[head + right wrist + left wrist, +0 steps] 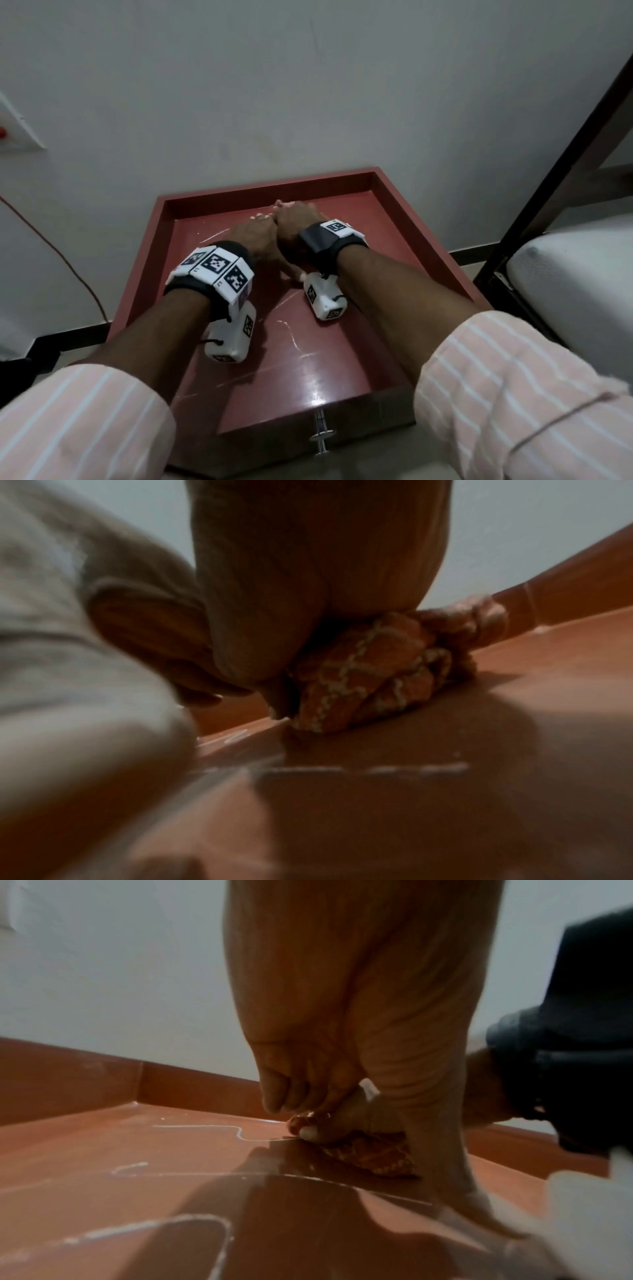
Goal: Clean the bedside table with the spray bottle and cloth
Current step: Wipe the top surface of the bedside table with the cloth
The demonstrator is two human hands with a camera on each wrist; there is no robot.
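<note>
A red bedside table [267, 192] with a raised rim stands against the wall. Its top shows wet streaks [205, 1127]. Both hands meet at the far middle of the top. My right hand [296, 214] bears down on a bunched orange cloth with a cream pattern [377, 669] and grips it. My left hand [262, 226] lies close beside it, fingers curled down onto the cloth's edge [308, 1119]. In the head view the hands hide the cloth. No spray bottle is in view.
A metal drawer handle [320, 435] sticks out below the table's front edge. A white mattress [582, 274] and a dark bed frame [548, 188] stand close on the right. A red cable [68, 267] runs down the wall at the left, below a switch plate [17, 130].
</note>
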